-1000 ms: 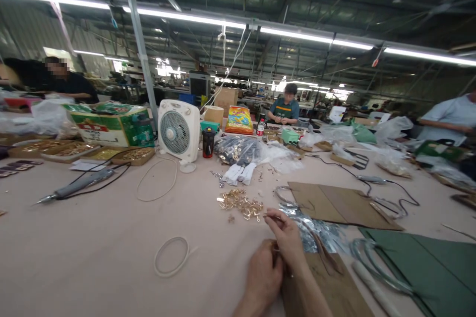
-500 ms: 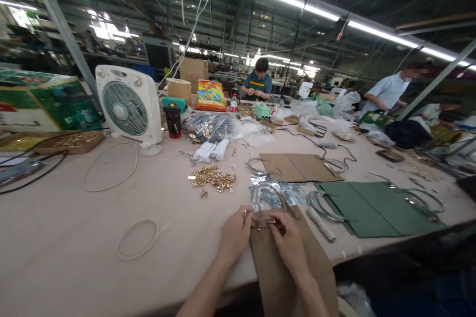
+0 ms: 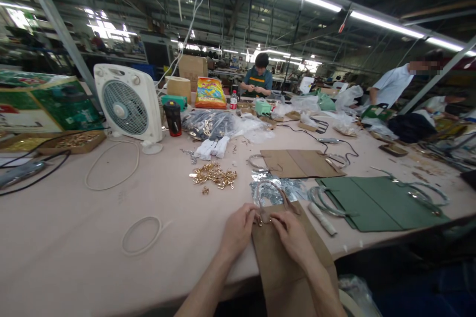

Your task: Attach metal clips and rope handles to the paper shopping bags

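Observation:
A brown bag panel [image 3: 280, 252] lies at the table's front edge, its lower end hanging over. A wrapped, curved handle [image 3: 269, 183] arches from its top edge. My left hand [image 3: 239, 230] is closed at the panel's top left corner, its fingertips pinching a gold metal fitting [image 3: 259, 221] by the handle's end. Just to the right, my right hand [image 3: 292, 233] pinches with thumb and forefinger, a small gold glint at the tips. The fingers partly hide both pieces. A pile of gold fittings [image 3: 215, 176] lies farther up the table.
Right of my hands are a light rolled piece [image 3: 322, 219] and a green panel with handles [image 3: 379, 203]. Another brown panel [image 3: 301, 163] lies behind. A white fan [image 3: 126, 104], a dark cup [image 3: 173, 119] and a coiled white tube [image 3: 141, 235] are leftward. A co-worker [image 3: 257, 79] sits opposite.
My right fingertips have come down to the panel's top edge; the gold piece they held up is now mostly hidden. My left fingertips have shifted right onto the fitting at the corner.

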`<action>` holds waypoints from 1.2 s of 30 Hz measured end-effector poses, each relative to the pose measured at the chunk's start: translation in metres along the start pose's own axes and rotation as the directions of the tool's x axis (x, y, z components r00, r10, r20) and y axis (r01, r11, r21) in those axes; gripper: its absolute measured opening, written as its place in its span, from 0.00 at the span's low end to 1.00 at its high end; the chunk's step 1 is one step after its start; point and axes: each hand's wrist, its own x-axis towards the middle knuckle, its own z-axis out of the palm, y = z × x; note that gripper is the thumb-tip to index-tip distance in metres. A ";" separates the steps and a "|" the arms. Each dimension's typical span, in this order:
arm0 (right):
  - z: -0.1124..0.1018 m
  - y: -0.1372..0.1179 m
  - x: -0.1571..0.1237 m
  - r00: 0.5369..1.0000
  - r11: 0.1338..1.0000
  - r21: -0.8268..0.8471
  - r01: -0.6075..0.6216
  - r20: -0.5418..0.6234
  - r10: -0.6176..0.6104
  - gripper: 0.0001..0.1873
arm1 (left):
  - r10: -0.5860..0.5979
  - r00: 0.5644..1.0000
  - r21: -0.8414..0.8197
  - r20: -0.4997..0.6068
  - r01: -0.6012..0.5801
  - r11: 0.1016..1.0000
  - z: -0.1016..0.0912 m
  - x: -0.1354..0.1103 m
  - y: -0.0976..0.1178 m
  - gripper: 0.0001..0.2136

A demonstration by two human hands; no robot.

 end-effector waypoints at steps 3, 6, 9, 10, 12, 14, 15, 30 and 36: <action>-0.003 0.003 0.003 0.998 0.999 0.004 -0.037 0.041 0.037 0.12 | 0.003 1.000 -0.034 0.014 -0.002 0.999 -0.001 0.000 0.000 0.13; -0.005 0.004 0.004 0.996 0.998 -0.016 -0.060 0.063 0.061 0.10 | 0.030 0.999 -0.078 0.032 -0.027 0.997 -0.002 0.000 0.001 0.13; -0.005 0.001 0.003 0.993 0.990 0.079 -0.118 0.028 0.116 0.08 | 0.070 0.997 -0.072 0.040 -0.067 0.995 -0.003 -0.002 0.004 0.11; -0.004 0.000 0.002 0.989 0.978 0.147 -0.147 0.021 0.145 0.10 | 0.074 0.996 -0.065 0.048 -0.071 0.995 -0.003 -0.003 0.005 0.11; 0.001 -0.002 -0.001 0.978 0.927 0.314 -0.203 0.017 0.208 0.15 | 0.073 0.994 -0.064 0.077 -0.068 0.996 -0.003 -0.004 0.007 0.13; 0.007 -0.004 -0.005 0.961 0.831 0.496 -0.251 0.026 0.275 0.19 | 0.070 0.992 -0.080 0.104 -0.062 0.995 -0.003 -0.005 0.009 0.16; 0.010 -0.005 -0.007 0.952 0.769 0.579 -0.272 0.045 0.303 0.20 | 0.071 0.991 -0.089 0.111 -0.062 0.994 -0.002 -0.006 0.009 0.17; 0.020 -0.023 -0.015 0.960 0.709 0.654 -0.265 0.107 0.260 0.25 | 0.141 0.984 -0.168 0.111 -0.121 0.978 -0.001 -0.002 0.011 0.10; 0.018 -0.014 -0.016 0.945 0.648 0.693 -0.317 0.173 0.277 0.24 | 0.186 0.973 -0.111 0.135 -0.172 0.979 0.001 -0.003 0.010 0.10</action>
